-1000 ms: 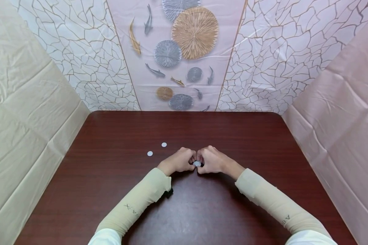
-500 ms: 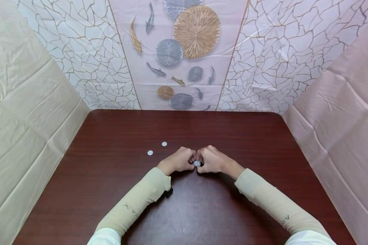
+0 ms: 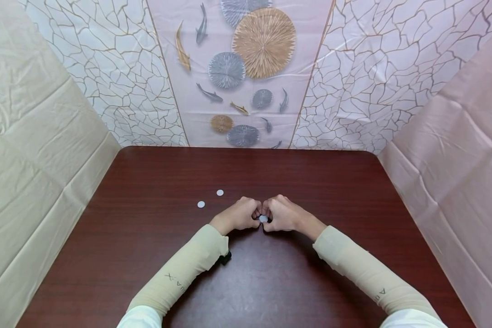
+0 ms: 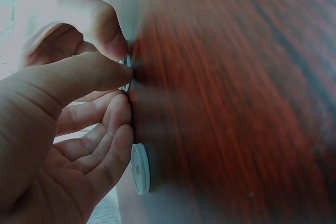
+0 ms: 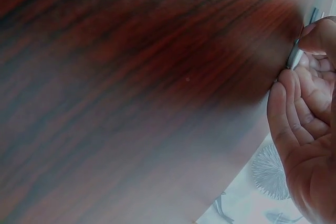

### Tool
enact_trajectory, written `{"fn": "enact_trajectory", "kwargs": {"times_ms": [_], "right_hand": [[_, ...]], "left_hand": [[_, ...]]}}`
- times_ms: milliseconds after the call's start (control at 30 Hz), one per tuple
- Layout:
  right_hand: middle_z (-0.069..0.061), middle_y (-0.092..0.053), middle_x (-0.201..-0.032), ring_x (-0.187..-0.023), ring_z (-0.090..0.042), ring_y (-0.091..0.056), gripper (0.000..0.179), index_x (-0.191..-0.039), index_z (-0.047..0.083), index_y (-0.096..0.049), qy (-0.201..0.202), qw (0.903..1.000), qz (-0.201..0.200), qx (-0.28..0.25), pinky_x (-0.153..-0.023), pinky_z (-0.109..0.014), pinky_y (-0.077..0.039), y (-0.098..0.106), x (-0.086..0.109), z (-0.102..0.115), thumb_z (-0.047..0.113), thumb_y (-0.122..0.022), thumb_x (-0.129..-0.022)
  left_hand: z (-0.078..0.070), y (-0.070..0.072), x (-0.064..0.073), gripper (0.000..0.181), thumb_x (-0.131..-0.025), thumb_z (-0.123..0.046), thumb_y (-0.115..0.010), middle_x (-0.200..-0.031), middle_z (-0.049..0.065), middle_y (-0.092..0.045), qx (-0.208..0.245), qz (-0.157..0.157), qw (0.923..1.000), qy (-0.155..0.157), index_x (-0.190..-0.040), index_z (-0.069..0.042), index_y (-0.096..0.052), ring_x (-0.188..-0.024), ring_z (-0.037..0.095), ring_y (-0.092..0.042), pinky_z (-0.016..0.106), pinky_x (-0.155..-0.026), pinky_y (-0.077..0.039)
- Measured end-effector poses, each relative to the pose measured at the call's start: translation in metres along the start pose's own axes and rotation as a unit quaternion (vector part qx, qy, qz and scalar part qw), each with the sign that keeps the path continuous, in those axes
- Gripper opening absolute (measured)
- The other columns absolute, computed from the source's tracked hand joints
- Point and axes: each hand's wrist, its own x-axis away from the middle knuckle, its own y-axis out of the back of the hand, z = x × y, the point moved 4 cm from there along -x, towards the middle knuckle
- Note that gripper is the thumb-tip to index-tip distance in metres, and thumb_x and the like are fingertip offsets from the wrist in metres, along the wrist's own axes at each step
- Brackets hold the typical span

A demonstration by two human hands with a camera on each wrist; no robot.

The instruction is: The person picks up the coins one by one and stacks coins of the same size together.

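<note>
In the head view, my left hand (image 3: 242,215) and right hand (image 3: 286,215) meet at mid-table, knuckles almost touching. Between their curled fingers and thumbs they grip a small round white disc (image 3: 263,218) at the tabletop. Its edge (image 4: 127,67) shows beside both thumbs in the left wrist view, looking layered; whether it is one disc or a stack I cannot tell. The right thumb and fingertips bracket the pale disc (image 5: 295,55) in the right wrist view. A second thick-rimmed disc (image 4: 140,169) lies near the left fingers.
Two more white discs, one nearer (image 3: 201,204) and one farther (image 3: 220,192), lie flat to the left of the hands. The dark red wooden table (image 3: 168,173) ends at a patterned backdrop (image 3: 238,100), with cloth walls at both sides.
A second, offset edge at the disc between the hands was visible one second ago; now the outline looks like a single circle. Both hands stay in place; the view shifts slightly.
</note>
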Motion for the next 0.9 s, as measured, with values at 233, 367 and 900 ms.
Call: {"fn": "enact_trajectory", "kwargs": {"times_ms": [233, 367, 900], "right_hand": [[0.01, -0.069, -0.076, -0.07, 0.0, -0.063, 0.016, -0.085, 0.016, -0.074, -0.002, 1.0, 0.001, 0.004, -0.064, -0.016, -0.054, -0.0002, 0.0002, -0.0008, 0.018, -0.085, -0.074], [0.009, -0.07, -0.077, -0.071, -0.003, -0.066, 0.016, -0.086, 0.015, -0.074, -0.004, 1.0, 0.005, -0.005, -0.065, -0.016, -0.054, 0.0008, 0.0005, -0.0011, 0.018, -0.086, -0.075], [0.006, -0.072, -0.079, -0.073, -0.005, -0.067, 0.016, -0.088, 0.014, -0.076, -0.001, 0.9999, 0.013, -0.006, -0.066, -0.017, -0.055, 0.0032, 0.0026, -0.0001, 0.016, -0.085, -0.075]], "left_hand": [[-0.0016, 0.0018, 0.0008, 0.018, -0.084, -0.005, -0.079, -0.093, 0.004, -0.072, -0.004, -0.004, 1.0, -0.003, -0.1, -0.006, -0.071, -0.087, 0.012, -0.068, 0.023, -0.078, -0.056], [-0.002, 0.002, 0.0011, 0.018, -0.085, -0.005, -0.079, -0.094, 0.004, -0.072, -0.005, -0.002, 1.0, -0.001, -0.101, -0.006, -0.071, -0.087, 0.013, -0.068, 0.023, -0.078, -0.056], [-0.0021, -0.0011, -0.0003, 0.015, -0.089, -0.006, -0.077, -0.096, 0.003, -0.071, -0.014, 0.008, 0.9998, 0.014, -0.103, -0.006, -0.071, -0.089, 0.011, -0.066, 0.023, -0.079, -0.054]]}}
